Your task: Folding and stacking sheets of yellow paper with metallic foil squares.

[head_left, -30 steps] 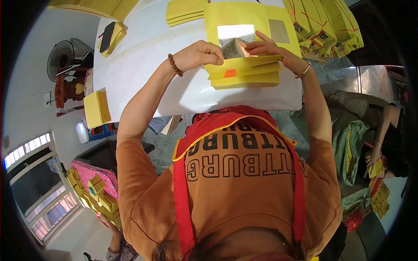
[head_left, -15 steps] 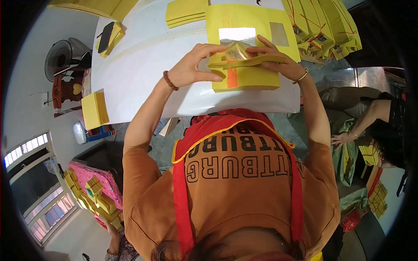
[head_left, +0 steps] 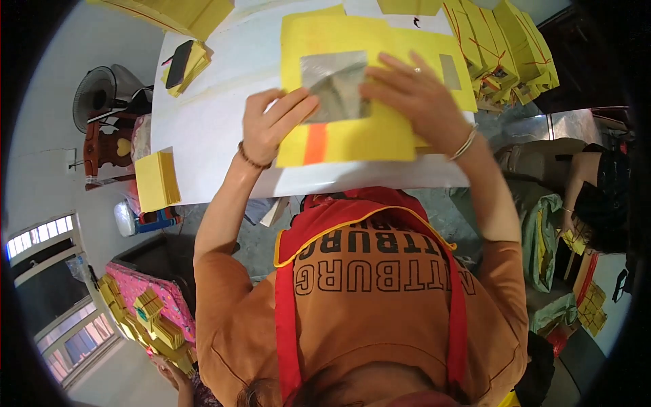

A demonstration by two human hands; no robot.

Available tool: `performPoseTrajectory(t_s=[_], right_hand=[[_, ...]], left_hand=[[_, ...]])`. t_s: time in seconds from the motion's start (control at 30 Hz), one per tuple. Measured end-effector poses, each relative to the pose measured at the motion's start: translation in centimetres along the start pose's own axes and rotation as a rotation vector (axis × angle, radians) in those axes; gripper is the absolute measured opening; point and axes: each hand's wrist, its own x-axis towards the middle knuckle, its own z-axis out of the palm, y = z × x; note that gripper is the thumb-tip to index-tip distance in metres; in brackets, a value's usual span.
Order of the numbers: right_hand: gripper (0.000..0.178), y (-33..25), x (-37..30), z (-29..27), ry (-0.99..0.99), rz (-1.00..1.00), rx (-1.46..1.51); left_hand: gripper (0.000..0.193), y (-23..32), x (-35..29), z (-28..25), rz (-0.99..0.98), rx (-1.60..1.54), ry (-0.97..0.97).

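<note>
A yellow paper sheet [head_left: 380,144] with a silvery foil square [head_left: 339,102] and an orange strip [head_left: 316,142] lies spread before me near the table's front edge. At its left edge my left hand [head_left: 274,122] grips it, fingers bent over the paper and thumb hidden. My right hand [head_left: 420,98], blurred by motion, is over the sheet's right part with its fingers stretched out and apart, their tips at the foil's right side. Behind and to the right, more yellow paper [head_left: 437,51] with a grey foil patch shows.
Tied yellow bundles with red cords [head_left: 502,47] hang at the table's far right. A phone [head_left: 179,64] rests on yellow paper at the far left, and a yellow stack [head_left: 157,180] sits at the left corner. Another person's arm [head_left: 582,180] is at right, more yellow bundles lower left.
The yellow paper that was folded up between my hands now lies open and flat, farther left. My left hand has moved left and down, and my right hand has spread over the sheet.
</note>
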Motion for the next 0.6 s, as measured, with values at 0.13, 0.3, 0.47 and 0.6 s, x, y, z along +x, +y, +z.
performPoseTrajectory(t_s=[0.13, 0.3, 0.47, 0.6], right_hand=[[0.033, -8.1, 2.9, 5.6, 0.199, 0.083, 0.158], [0.03, -10.7, -1.0, 18.4, 0.131, 0.107, 0.327], [0.031, -10.9, -3.5, 20.6, 0.044, 0.127, 0.426], [0.031, -11.5, -2.9, 20.3, 0.031, 0.33, 0.508]], left_hand=[[0.031, -1.3, -8.3, -2.3, -0.125, 0.026, 0.025], [0.034, -1.8, -16.3, 0.5, -0.134, -0.08, -0.185], [0.03, -1.3, -18.2, 1.3, -0.163, -0.297, -0.382], [0.021, -2.6, -17.0, 1.4, -0.376, -0.471, -0.471]])
